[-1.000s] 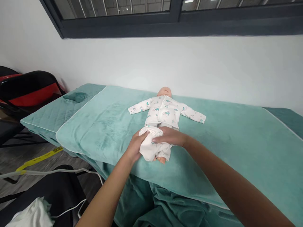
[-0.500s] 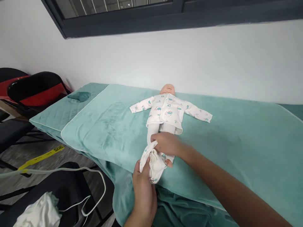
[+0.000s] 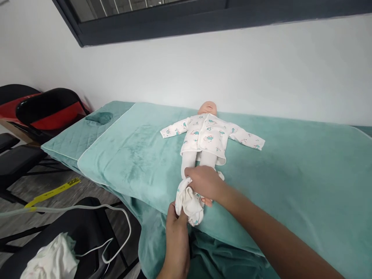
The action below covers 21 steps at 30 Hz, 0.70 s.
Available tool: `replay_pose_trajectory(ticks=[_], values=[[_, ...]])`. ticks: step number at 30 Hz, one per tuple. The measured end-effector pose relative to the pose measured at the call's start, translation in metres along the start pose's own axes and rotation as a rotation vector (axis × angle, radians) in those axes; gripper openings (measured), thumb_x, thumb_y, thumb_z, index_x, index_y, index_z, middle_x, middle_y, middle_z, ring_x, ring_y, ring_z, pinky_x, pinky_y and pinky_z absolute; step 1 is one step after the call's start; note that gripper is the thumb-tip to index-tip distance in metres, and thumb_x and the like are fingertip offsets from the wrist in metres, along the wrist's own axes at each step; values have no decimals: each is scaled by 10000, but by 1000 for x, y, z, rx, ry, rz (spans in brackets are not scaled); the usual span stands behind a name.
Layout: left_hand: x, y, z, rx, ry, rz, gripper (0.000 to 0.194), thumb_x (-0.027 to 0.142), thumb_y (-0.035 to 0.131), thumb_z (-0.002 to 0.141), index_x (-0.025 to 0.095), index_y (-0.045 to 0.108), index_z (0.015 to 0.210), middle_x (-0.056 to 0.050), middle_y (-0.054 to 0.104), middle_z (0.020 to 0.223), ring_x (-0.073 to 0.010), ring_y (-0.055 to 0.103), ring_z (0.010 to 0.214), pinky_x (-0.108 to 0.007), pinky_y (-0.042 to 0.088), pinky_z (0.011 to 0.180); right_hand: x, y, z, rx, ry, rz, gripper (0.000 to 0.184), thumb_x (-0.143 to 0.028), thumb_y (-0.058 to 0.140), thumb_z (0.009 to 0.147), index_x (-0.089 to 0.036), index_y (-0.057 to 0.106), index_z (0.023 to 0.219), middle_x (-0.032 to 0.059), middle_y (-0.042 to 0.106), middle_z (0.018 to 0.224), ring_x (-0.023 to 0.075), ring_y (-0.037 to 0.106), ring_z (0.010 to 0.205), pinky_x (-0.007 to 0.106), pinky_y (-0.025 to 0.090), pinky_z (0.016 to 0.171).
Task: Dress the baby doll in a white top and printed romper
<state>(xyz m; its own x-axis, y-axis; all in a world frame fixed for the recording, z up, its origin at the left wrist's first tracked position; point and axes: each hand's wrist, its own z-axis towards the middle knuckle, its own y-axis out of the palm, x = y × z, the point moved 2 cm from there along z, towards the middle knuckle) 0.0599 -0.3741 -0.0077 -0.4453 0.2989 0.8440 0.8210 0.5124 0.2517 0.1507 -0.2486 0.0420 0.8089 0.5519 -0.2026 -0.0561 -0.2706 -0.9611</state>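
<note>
A baby doll [image 3: 207,107] lies on its back, wearing a white printed jacket [image 3: 207,135] with both sleeves spread sideways. Around its lower legs are bunched white printed baby pants [image 3: 192,203]. My left hand [image 3: 177,236] is closed on the near, lower edge of the pants. Higher up, at the doll's lower leg, my right hand [image 3: 205,181] grips the upper part of the same cloth; its fingertips are partly hidden. One bare foot [image 3: 207,201] of the doll pokes out beside the cloth, under my right hand.
The doll rests on a bed with a green velvet cover [image 3: 130,155], against a white wall below a window. At the lower left, a black chair [image 3: 87,221] carries a crumpled white cloth [image 3: 54,259] and a white cable [image 3: 128,221]. Further black chairs stand behind.
Both hands keep hold of the pants. My left hand has shifted slightly on the cloth, and more printed cloth shows beyond my right hand. The camera view has moved a little.
</note>
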Motion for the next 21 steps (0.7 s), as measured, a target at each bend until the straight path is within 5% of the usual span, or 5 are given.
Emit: replay_pose_trajectory(ticks=[10, 21], values=[[8, 9, 9, -146, -106, -245, 470, 287, 744, 742, 194, 667, 1196, -95, 698, 1178, -235, 641, 1058, -320, 491, 883, 4, 2, 0, 36, 15, 15, 170, -170, 488, 855, -192, 603, 978, 68, 694, 824, 195, 624, 737, 300, 186, 543], [9, 1, 27, -241, -181, -368, 452, 240, 741, 701, 169, 692, 1145, -100, 725, 1095, -233, 683, 934, -299, 523, 765, 17, 5, -3, 68, 21, 335, 200, -123, 506, 775, -203, 595, 935, 41, 693, 908, 179, 597, 810, 253, 308, 634]])
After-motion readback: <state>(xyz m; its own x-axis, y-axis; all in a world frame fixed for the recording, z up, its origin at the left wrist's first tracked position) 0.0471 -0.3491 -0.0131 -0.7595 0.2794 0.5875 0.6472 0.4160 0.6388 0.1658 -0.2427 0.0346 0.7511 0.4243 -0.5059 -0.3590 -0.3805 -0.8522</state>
